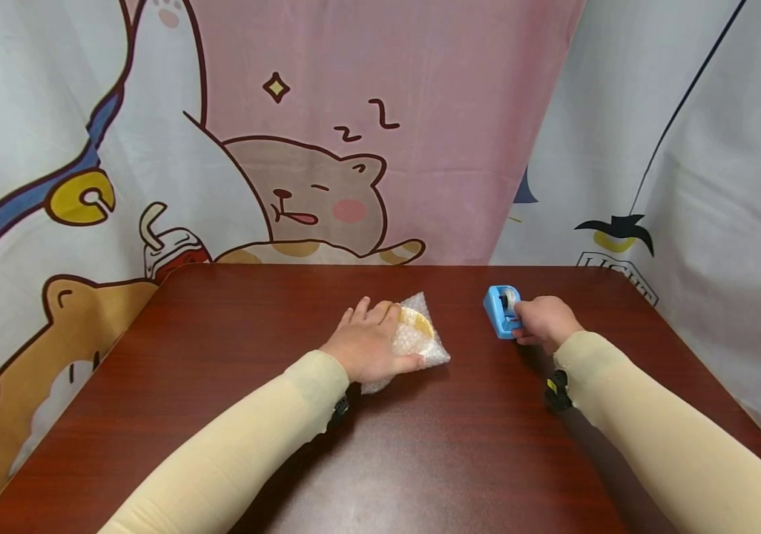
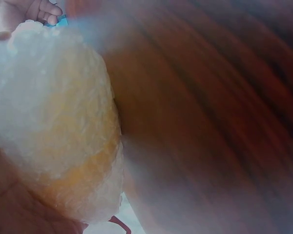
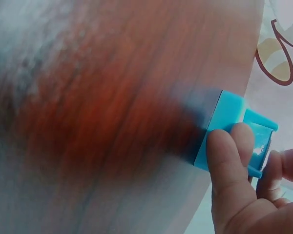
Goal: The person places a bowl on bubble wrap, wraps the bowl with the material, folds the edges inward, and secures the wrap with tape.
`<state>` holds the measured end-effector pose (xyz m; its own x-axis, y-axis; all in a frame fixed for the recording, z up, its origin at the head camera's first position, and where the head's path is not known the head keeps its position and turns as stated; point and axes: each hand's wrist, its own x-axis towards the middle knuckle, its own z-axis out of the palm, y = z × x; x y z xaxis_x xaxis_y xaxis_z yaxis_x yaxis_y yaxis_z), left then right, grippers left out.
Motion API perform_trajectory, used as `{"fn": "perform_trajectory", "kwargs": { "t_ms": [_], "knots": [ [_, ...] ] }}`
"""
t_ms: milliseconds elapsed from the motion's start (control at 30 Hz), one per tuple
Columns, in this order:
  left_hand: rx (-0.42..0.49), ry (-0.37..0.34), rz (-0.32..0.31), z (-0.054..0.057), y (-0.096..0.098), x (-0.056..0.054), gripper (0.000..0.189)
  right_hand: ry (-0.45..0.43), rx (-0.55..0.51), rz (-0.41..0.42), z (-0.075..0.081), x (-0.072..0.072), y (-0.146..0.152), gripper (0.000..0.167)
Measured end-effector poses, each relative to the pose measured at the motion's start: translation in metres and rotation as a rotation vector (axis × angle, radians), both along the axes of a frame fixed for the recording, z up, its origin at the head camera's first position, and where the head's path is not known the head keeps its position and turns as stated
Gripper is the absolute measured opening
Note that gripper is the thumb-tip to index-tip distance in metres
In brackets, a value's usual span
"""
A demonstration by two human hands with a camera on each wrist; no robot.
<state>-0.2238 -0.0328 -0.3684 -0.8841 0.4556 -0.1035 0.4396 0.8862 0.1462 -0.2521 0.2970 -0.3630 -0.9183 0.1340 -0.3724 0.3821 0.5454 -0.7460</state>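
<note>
In the head view, a bubble-wrapped bundle [image 1: 420,343] with a yellow and white thing inside lies at the middle of the table. My left hand [image 1: 367,345] rests over its left side, fingers spread and thumb along the near side. What is wrapped is blurred by the bubble wrap [image 2: 63,107], which fills the left of the left wrist view. To the right, my right hand [image 1: 546,320] grips a light blue tape dispenser [image 1: 497,317] with a clear roll in it. Fingers [image 3: 223,156] lie against the dispenser's side in the right wrist view.
The dark red-brown wooden table [image 1: 274,460] spreads under both arms. Behind and beside it hangs a curtain [image 1: 460,133] printed with cartoon animals. A dark band [image 1: 557,391] shows at the right wrist.
</note>
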Motion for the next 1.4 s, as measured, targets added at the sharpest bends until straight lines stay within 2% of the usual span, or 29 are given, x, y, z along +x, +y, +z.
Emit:
{"fn": "perform_trajectory", "kwargs": {
  "t_ms": [467, 633, 833, 1067, 1400],
  "knots": [
    [0.005, -0.002, 0.000, 0.0001, -0.0004, 0.0000, 0.110, 0.038, -0.039, 0.005, 0.0010, 0.0040, -0.0040, 0.047],
    [0.001, -0.007, 0.001, 0.0007, -0.0005, -0.0001, 0.111, 0.036, -0.037, 0.020, 0.0016, 0.0054, -0.0035, 0.050],
    [0.004, -0.013, 0.003, 0.0012, 0.0000, -0.0001, 0.111, 0.035, 0.005, 0.041, 0.0004, 0.0047, -0.0015, 0.045],
    [-0.001, -0.011, 0.006, 0.0008, 0.0007, -0.0010, 0.111, 0.033, 0.055, 0.091, 0.0018, 0.0066, -0.0004, 0.057],
    [-0.004, -0.009, 0.009, 0.0010, 0.0013, -0.0007, 0.111, 0.047, 0.127, 0.127, 0.0030, 0.0096, -0.0003, 0.053]
  ]
}}
